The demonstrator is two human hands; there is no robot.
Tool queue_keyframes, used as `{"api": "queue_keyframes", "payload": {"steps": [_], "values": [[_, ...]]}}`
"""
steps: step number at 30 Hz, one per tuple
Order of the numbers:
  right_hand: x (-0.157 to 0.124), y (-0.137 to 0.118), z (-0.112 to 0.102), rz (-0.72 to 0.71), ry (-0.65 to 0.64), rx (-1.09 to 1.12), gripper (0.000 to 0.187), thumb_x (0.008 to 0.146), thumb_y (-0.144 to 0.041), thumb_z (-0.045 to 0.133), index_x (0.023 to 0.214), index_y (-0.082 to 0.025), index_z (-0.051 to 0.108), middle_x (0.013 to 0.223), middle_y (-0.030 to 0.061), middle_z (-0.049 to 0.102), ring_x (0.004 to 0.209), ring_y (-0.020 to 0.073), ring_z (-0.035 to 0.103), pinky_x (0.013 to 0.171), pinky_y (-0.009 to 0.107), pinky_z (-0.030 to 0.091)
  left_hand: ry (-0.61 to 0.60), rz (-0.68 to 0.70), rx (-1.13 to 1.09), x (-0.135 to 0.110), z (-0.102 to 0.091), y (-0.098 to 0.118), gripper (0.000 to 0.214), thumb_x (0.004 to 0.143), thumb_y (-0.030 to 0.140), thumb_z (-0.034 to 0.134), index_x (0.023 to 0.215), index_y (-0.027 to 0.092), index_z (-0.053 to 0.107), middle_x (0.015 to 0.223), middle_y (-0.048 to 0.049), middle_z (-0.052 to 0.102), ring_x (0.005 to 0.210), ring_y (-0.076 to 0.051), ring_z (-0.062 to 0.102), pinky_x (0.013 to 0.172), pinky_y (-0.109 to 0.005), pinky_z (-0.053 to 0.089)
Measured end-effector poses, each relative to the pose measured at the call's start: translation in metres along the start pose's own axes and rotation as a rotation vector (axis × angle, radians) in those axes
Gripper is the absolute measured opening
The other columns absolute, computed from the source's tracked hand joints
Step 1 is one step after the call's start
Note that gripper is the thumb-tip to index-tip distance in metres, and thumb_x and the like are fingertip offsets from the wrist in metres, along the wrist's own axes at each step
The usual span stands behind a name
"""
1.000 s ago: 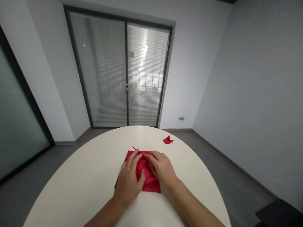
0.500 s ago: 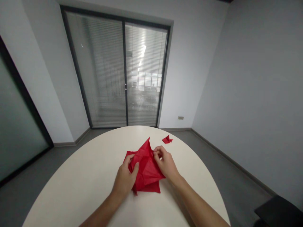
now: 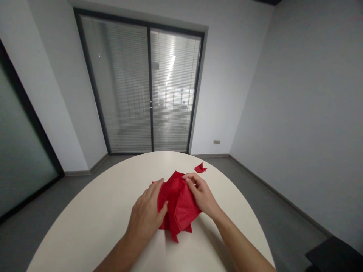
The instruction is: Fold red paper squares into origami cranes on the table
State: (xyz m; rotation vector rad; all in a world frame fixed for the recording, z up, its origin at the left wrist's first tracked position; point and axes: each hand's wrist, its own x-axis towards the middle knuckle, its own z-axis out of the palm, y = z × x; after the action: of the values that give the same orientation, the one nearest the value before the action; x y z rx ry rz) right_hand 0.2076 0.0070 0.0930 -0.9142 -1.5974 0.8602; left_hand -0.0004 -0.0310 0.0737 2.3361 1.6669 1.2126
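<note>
One creased red sheet, thin and angular, stands bunched at the frame's lower centre. The right hand pinches its upper edge; the left hand cups its left side, grip impossible to tell. Right of centre, a pointed folded piece lies on the smooth cream table.

Found no readable text, label, brand, number or sign anywhere in view; could make out not a single letter, digit or printed word on any surface.
</note>
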Motion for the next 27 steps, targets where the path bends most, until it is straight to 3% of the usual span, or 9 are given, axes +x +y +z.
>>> {"api": "queue_keyframes", "payload": {"steps": [5, 8, 12, 15, 17, 19, 22, 24, 27], "values": [[0.008, -0.012, -0.005, -0.043, 0.017, -0.11, 0.031, 0.096, -0.047, 0.051, 0.102, -0.021, 0.068, 0.102, 0.0064, 0.07, 0.087, 0.0197, 0.063, 0.071, 0.029, 0.05, -0.096, -0.164, 0.051, 0.015, -0.026, -0.005, 0.027, 0.095, 0.029, 0.044, 0.108, 0.025, 0.067, 0.104, -0.0053, 0.075, 0.092, -0.024, 0.07, 0.081, -0.033, 0.05], [0.026, -0.003, -0.013, -0.082, -0.032, -0.14, 0.029, 0.095, -0.044, 0.055, 0.103, -0.02, 0.069, 0.103, 0.0072, 0.07, 0.09, 0.0196, 0.064, 0.076, 0.031, 0.051, -0.154, -0.267, -0.004, 0.025, -0.03, -0.018, 0.029, 0.097, 0.037, 0.044, 0.091, 0.023, 0.069, 0.085, -0.0064, 0.075, 0.079, -0.024, 0.069, 0.072, -0.03, 0.048], [0.059, 0.026, -0.02, -0.107, -0.175, -0.265, 0.029, 0.092, -0.04, 0.059, 0.109, -0.018, 0.069, 0.091, 0.0045, 0.07, 0.081, 0.017, 0.064, 0.072, 0.028, 0.05, -0.192, -0.305, -0.191, 0.026, -0.009, -0.04, 0.025, 0.094, 0.031, 0.048, 0.1, 0.02, 0.069, 0.099, -0.0104, 0.076, 0.092, -0.025, 0.071, 0.081, -0.031, 0.05], [0.079, 0.052, -0.025, -0.106, -0.195, -0.482, 0.028, 0.092, -0.035, 0.059, 0.113, -0.019, 0.068, 0.095, 0.0036, 0.072, 0.074, 0.0145, 0.063, 0.074, 0.028, 0.049, -0.172, -0.343, -0.255, 0.016, 0.01, -0.053, 0.029, 0.093, 0.027, 0.048, 0.115, 0.019, 0.065, 0.115, -0.012, 0.074, 0.104, -0.025, 0.069, 0.091, -0.034, 0.049], [0.087, 0.067, -0.033, -0.025, -0.098, -0.738, 0.027, 0.092, -0.033, 0.059, 0.115, -0.022, 0.069, 0.099, 0.0025, 0.072, 0.078, 0.0145, 0.064, 0.078, 0.027, 0.049, -0.164, -0.348, -0.256, 0.009, 0.018, -0.058, 0.039, 0.094, 0.025, 0.046, 0.131, 0.019, 0.056, 0.124, -0.0128, 0.07, 0.11, -0.024, 0.068, 0.094, -0.035, 0.048], [0.09, 0.083, -0.045, 0.046, 0.028, -0.839, 0.031, 0.093, -0.026, 0.054, 0.121, -0.019, 0.066, 0.112, 0.0081, 0.07, 0.092, 0.0187, 0.065, 0.088, 0.033, 0.048, -0.194, -0.355, -0.223, 0.004, 0.022, -0.06, 0.046, 0.094, 0.022, 0.045, 0.139, 0.019, 0.049, 0.126, -0.0146, 0.069, 0.11, -0.025, 0.068, 0.093, -0.035, 0.049], [0.086, 0.106, -0.064, 0.148, 0.196, -0.956, 0.043, 0.093, -0.024, 0.051, 0.134, -0.013, 0.059, 0.141, 0.0196, 0.052, 0.129, 0.03, 0.048, 0.107, 0.044, 0.036, -0.229, -0.366, -0.15, 0.002, 0.021, -0.06, 0.051, 0.093, 0.019, 0.043, 0.143, 0.019, 0.047, 0.116, -0.0152, 0.073, 0.108, -0.026, 0.069, 0.09, -0.035, 0.05], [0.08, 0.12, -0.074, 0.217, 0.226, -1.006, 0.045, 0.092, -0.029, 0.055, 0.134, -0.013, 0.06, 0.148, 0.0216, 0.044, 0.136, 0.0352, 0.04, 0.11, 0.048, 0.032, -0.253, -0.382, -0.096, 0.003, 0.019, -0.058, 0.052, 0.093, 0.016, 0.042, 0.145, 0.019, 0.047, 0.109, -0.0152, 0.075, 0.105, -0.027, 0.071, 0.088, -0.035, 0.05], [0.071, 0.138, -0.083, 0.277, 0.176, -1.036, 0.044, 0.092, -0.031, 0.054, 0.132, -0.016, 0.063, 0.145, 0.0181, 0.051, 0.133, 0.033, 0.046, 0.109, 0.044, 0.034, -0.289, -0.416, -0.04, 0.005, 0.019, -0.057, 0.054, 0.093, 0.016, 0.039, 0.146, 0.02, 0.047, 0.106, -0.0163, 0.076, 0.098, -0.028, 0.073, 0.084, -0.036, 0.05]]}}
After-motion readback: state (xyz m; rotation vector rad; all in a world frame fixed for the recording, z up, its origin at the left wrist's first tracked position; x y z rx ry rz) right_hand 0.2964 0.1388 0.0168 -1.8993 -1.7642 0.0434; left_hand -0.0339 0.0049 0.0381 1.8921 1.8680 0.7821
